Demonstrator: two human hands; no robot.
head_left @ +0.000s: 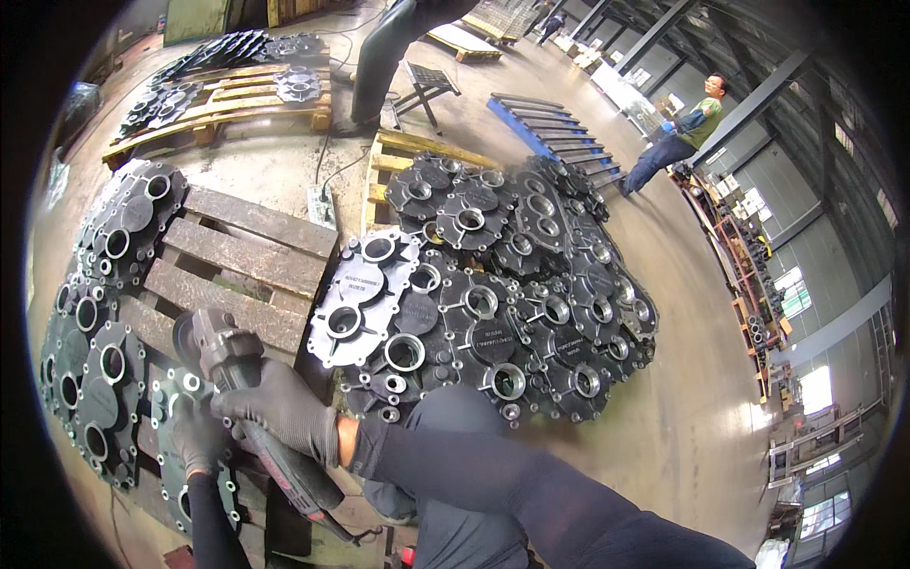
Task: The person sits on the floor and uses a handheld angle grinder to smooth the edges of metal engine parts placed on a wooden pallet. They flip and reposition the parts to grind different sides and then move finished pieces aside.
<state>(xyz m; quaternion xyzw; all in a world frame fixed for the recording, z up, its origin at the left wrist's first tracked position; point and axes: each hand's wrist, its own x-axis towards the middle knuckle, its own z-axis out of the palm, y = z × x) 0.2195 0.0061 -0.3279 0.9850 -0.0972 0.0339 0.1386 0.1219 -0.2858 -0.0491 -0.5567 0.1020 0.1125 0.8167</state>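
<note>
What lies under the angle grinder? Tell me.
Under the angle grinder lies a dark cast housing plate on a wooden pallet. Both gloved hands, right hand and left hand, cover the contact spot.

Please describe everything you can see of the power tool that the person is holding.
The angle grinder is a dark handheld tool with a grey metal head and a round guard at its upper end, near. Its long body slants down to the right, with a reddish rear part. The gloved right hand wraps around its middle; the gloved left hand is beside it, over a dark cast housing on the wooden pallet.
</note>
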